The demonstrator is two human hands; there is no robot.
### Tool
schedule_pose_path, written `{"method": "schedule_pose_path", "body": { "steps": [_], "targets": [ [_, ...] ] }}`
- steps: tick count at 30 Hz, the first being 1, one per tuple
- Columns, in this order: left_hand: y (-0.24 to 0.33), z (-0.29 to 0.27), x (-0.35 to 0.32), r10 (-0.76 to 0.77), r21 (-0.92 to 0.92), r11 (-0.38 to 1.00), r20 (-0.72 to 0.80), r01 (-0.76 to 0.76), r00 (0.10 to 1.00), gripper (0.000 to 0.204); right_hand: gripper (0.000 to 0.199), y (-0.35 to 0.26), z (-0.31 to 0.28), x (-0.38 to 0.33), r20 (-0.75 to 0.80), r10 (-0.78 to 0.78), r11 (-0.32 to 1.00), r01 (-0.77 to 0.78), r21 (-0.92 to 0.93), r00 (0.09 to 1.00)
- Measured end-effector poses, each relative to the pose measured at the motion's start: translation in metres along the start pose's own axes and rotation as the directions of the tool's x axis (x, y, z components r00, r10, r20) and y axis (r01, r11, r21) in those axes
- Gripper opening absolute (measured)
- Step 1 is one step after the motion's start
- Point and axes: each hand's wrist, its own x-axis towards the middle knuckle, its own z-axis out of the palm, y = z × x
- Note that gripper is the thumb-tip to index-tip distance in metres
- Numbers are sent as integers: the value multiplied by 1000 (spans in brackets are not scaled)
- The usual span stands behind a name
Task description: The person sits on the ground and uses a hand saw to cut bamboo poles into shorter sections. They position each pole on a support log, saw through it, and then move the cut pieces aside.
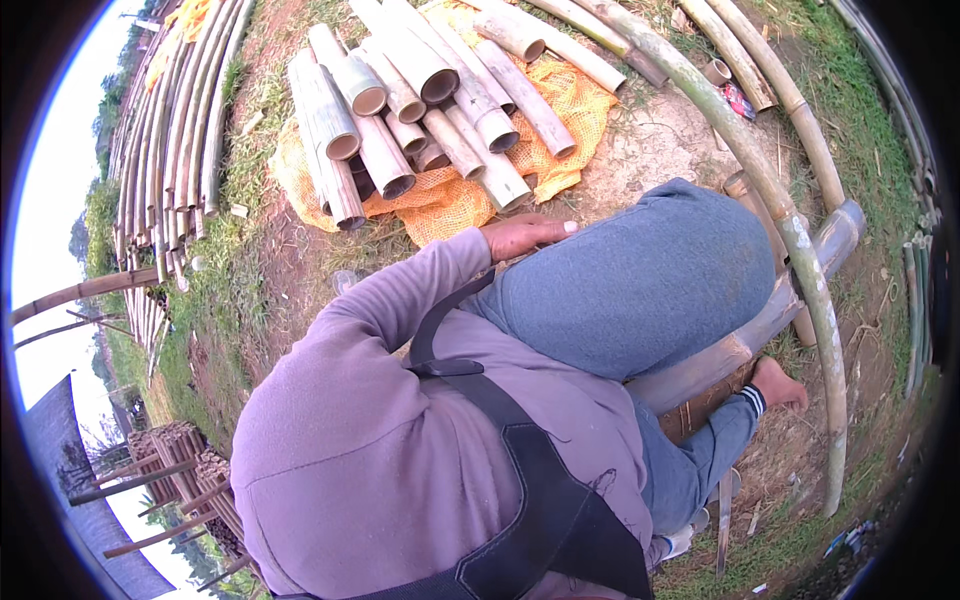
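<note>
My left hand (528, 236) is bare and rests on my raised thigh, in blue-grey trousers (640, 280). It looks empty; its thumb lies stretched out along the cloth, and the other fingers are partly hidden. My right hand (679, 542) shows only as a pale, glove-like patch beyond my torso, low in the view. Its fingers are hidden, so I cannot tell what it holds. Short bamboo tube ends (735, 484) are close to it. A thick grey bamboo pole (700, 368) runs beneath my legs, beside my bare foot (778, 386).
Cut bamboo tubes (405, 105) lie piled on orange netting (450, 215) ahead. A long, bowed bamboo pole (770, 190) arcs across the right side. Long poles (175, 130) are stacked at the far left. Bundled pieces (185, 460) stand near a dark sheet (85, 490).
</note>
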Motion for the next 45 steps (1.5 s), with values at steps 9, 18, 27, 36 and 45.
{"method": "schedule_pose_path", "body": {
  "steps": [9, 18, 27, 36, 45],
  "targets": [
    [-173, 20, -163, -96, -63, 995, -719, 73, 688, 44, 72, -134, 105, 13, 326, -470, 542, 560, -626, 820],
    [-251, 10, -192, -404, -425, 895, -901, 135, -156, 67, 57, -153, 98, -58, 204, -621, 523, 594, -611, 757],
    [-264, -69, -194, -467, -623, 778, -660, 82, -589, 102, 37, -215, 132, -218, 145, -963, 246, 959, 139, 226],
    [-285, -84, -205, -414, -544, 829, -753, 128, -511, 91, 36, -250, 144, -312, 268, -962, 133, 946, 297, 51],
    [-192, -51, -200, 189, 137, 919, -976, 369, -108, 87, 35, -255, 142, -323, 267, -964, 92, 940, 327, 1]
  ]
}}
